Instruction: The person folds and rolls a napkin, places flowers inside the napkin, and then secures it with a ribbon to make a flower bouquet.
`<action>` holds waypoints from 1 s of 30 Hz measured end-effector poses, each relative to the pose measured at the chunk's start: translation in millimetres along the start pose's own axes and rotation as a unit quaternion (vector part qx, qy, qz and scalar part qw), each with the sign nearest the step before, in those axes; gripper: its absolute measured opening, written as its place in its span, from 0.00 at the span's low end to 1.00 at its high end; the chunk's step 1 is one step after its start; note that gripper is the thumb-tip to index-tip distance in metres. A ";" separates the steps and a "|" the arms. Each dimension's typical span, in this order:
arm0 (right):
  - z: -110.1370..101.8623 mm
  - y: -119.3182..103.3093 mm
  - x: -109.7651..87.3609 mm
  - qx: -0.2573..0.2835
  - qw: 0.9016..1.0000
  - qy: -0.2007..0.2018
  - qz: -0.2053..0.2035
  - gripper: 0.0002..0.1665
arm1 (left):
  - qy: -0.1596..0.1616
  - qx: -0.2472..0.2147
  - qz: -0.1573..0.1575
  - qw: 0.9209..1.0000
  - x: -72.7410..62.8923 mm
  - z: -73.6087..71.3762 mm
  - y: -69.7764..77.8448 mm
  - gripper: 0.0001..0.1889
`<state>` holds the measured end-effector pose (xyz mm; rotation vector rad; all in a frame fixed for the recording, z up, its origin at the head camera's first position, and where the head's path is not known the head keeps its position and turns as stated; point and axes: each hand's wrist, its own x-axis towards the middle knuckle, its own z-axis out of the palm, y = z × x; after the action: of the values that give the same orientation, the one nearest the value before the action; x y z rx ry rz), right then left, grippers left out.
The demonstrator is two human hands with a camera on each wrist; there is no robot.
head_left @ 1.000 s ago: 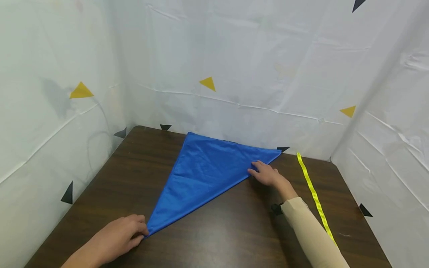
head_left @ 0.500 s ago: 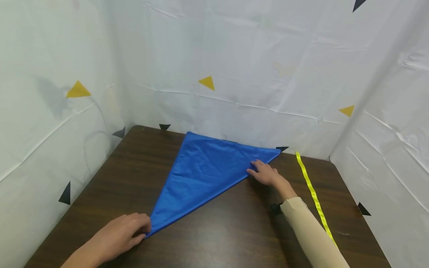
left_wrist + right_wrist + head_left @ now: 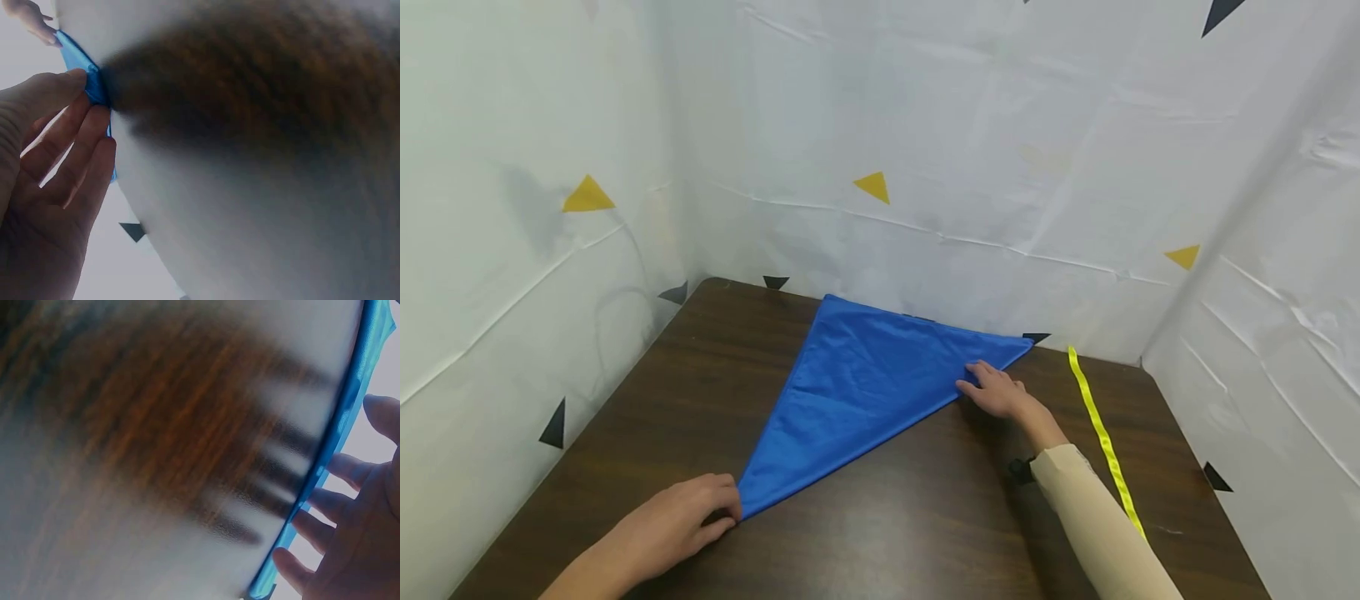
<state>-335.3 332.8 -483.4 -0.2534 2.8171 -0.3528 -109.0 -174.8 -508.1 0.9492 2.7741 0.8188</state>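
Note:
A shiny blue cloth, folded into a triangle, lies on the dark wooden table. Its near left corner is pinched by my left hand; in the left wrist view the thumb presses on the blue cloth with the fingers close behind. My right hand rests on the long folded edge, toward the far right corner. In the right wrist view its fingertips touch the blue edge, spread apart and fairly straight.
A yellow ribbon lies lengthwise on the right part of the table, partly behind the right forearm. White sheeting with yellow and black triangles rises along the back and both sides.
My left hand has shifted slightly right and away from me with the cloth's corner. My right hand stays at the folded edge. The head view has shifted slightly.

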 end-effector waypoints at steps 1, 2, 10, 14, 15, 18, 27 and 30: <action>0.1 0.2 -0.3 0.001 1.000 0.000 0.002 0.46 | 0.000 -0.006 0.001 1.000 0.4 0.5 -0.9 0.11; 0.4 0.4 -0.4 0.001 1.000 0.001 0.003 0.46 | 0.000 -0.010 0.002 1.000 0.7 0.7 -1.4 0.11; 3.5 0.5 -0.5 0.000 1.000 0.002 0.004 0.45 | -0.010 -0.027 -0.003 1.000 0.6 2.1 -6.6 0.07; 2.8 -0.5 -2.5 0.001 1.000 0.000 0.009 0.45 | -0.011 -0.029 -0.002 1.000 0.0 1.6 -6.2 0.08; 2.2 -0.9 -3.3 0.001 1.000 0.000 0.009 0.45 | -0.009 -0.028 -0.002 1.000 0.1 1.6 -6.1 0.08; 1.4 -2.0 -4.4 -0.001 1.000 0.001 0.010 0.45 | -0.010 -0.030 -0.003 1.000 0.4 1.5 -5.0 0.09; 2.2 -0.8 -3.1 0.004 1.000 0.000 0.015 0.47 | -0.017 -0.037 0.002 0.999 2.5 -2.9 -6.4 0.09; 2.0 -2.2 -3.3 0.004 1.000 0.000 0.018 0.46 | -0.030 -0.047 -0.008 0.998 1.2 -4.2 -7.7 0.08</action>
<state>-331.3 330.9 -483.8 -0.2010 2.8165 -0.3568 -115.2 -181.1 -508.4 0.9184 2.6634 0.8956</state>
